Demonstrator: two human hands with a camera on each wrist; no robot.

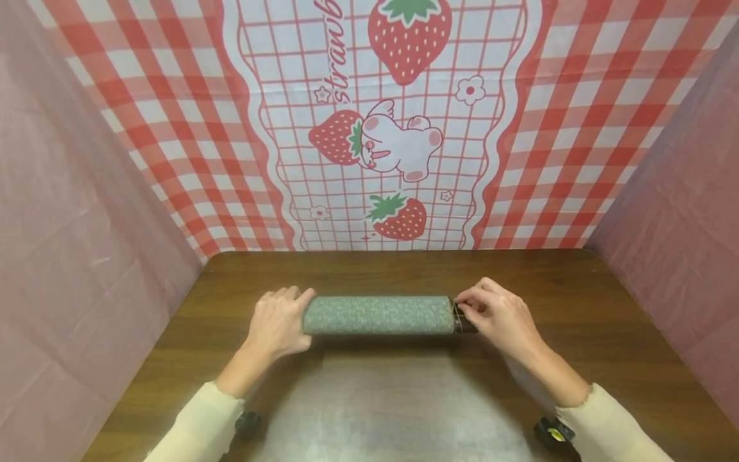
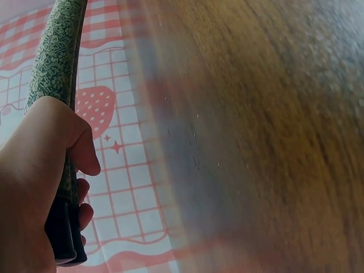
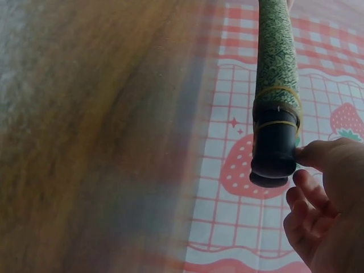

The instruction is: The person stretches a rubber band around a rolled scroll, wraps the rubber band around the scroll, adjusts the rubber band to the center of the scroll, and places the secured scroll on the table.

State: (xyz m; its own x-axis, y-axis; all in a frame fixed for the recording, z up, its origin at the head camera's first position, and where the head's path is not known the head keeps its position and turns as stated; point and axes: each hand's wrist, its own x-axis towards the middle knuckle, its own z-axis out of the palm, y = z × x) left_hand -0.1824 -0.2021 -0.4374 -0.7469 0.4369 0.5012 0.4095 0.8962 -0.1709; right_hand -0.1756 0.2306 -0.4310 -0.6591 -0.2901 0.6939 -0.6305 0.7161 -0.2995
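A rolled scroll (image 1: pixel 378 315) in green patterned fabric lies crosswise between the two hands, held above the table in the head view. The left hand (image 1: pixel 281 321) grips its left end, with fingers wrapped around it; black end knobs (image 2: pixel 61 233) stick out below that hand in the left wrist view. At the other end, a thin yellowish rubber band (image 3: pixel 278 122) loops around the fabric edge and the black knobs (image 3: pixel 274 149). The right hand (image 1: pixel 501 314) is at this end, its thumb and forefinger pinching at the band beside the knobs.
The brown wooden table (image 1: pixel 543 276) has a shiny, light-reflecting patch in front. Behind it hangs a red-and-white checked cloth (image 1: pixel 190 128) printed with strawberries. Pink curtains (image 1: pixel 75 224) close off both sides. A dark wrist device (image 1: pixel 554 433) sits below the right sleeve.
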